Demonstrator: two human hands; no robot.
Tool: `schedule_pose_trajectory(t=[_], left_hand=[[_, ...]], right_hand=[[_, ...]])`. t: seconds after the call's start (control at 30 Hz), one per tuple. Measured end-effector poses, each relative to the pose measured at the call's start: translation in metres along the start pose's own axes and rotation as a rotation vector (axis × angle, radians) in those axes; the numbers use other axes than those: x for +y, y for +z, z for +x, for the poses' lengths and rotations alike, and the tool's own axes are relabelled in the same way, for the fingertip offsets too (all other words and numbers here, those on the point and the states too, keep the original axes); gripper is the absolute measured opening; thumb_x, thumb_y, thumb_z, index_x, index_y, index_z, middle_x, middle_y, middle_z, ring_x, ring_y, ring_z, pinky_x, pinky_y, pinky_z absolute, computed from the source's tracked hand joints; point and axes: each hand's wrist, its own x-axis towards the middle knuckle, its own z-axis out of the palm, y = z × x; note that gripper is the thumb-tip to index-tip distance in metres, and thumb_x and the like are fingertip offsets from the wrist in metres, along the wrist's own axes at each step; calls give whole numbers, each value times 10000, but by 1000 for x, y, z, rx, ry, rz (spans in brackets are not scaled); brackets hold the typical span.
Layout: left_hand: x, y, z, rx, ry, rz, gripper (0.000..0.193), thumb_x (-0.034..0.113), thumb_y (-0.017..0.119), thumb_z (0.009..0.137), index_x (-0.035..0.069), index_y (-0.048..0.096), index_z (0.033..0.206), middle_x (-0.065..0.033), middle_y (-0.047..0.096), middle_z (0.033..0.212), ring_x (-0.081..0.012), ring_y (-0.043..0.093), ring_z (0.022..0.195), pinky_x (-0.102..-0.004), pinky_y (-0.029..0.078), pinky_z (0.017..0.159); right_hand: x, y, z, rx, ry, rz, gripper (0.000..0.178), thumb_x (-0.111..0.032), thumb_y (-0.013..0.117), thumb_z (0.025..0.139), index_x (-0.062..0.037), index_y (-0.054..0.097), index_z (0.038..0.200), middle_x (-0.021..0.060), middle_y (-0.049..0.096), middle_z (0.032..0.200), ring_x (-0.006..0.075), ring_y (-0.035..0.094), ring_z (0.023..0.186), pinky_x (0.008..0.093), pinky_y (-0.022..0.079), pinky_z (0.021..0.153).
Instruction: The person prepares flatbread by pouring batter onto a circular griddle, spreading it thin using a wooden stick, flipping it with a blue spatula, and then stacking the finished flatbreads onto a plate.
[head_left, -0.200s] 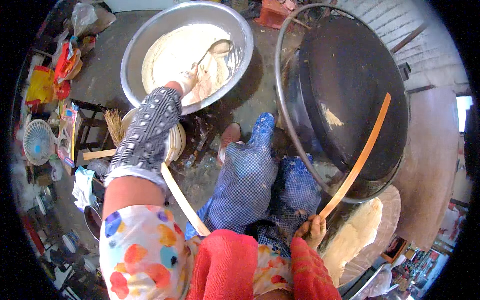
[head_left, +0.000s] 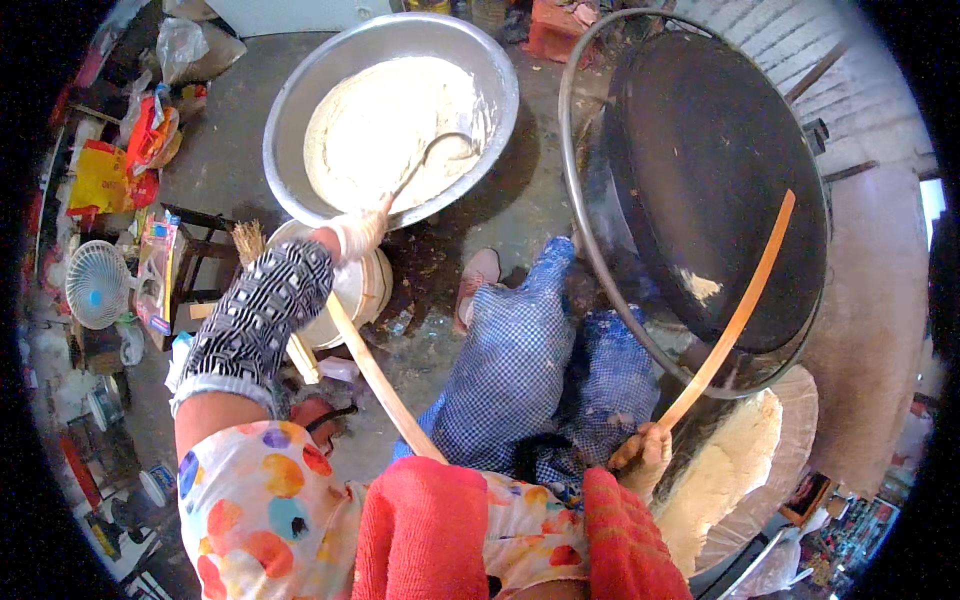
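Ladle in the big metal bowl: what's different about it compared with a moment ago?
The left hand has drawn the ladle back toward the person; the hand itself has also shifted leftward and is now at the near rim of the metal bowl. Nothing was let go or newly taken hold of. The right hand still grips the wooden strip beside the dark griddle.

Cream batter [head_left: 380, 120], silver-grey basin [head_left: 286, 130], orange-brown strip [head_left: 738, 318], black griddle [head_left: 710, 180], blue checked trousers [head_left: 505, 350]
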Motion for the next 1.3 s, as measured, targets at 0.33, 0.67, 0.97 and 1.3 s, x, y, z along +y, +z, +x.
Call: schedule_pose_trajectory(t=[0.33, 0.67, 0.97, 1.3], left_hand=[[6, -50, -42, -119, -768, 1671, 316, 372, 502, 985, 118, 461, 803, 108, 333, 573, -13, 309, 426, -162, 317, 419], [38, -53, -47, -234, -430, 1768, 113, 201, 577, 959, 144, 544, 1051, -44, 490, 783, -60, 415, 547, -164, 345, 425], [-62, -72, -293, -1324, -661, 2875, 647, 439, 728, 811, 34, 544, 1279, -113, 602, 1082, -204, 553, 978, -336, 457, 848], [-70, -151, -364, -1908, -1225, 1892, 397, 327, 503, 976, 3, 646, 1155, -181, 629, 959, -272, 649, 851, -379, 526, 720]], right_hand=[[-32, -8, -54, 28, -207, -30, 326, -378, 520, 955, -53, 516, 975, 33, 505, 558, 141, 501, 471, 280, 410, 462], [-103, 66, -73, -512, 153, -199, 321, -313, 535, 957, -105, 543, 1202, 17, 558, 685, 104, 510, 463, 231, 401, 397], [-57, 28, -86, -408, 482, -85, 253, -270, 541, 958, -99, 519, 1142, 18, 522, 610, 120, 479, 403, 259, 397, 364], [12, 12, -68, -441, 216, -15, 187, -174, 572, 930, -63, 570, 1080, 21, 525, 569, 117, 465, 405, 264, 379, 372]])
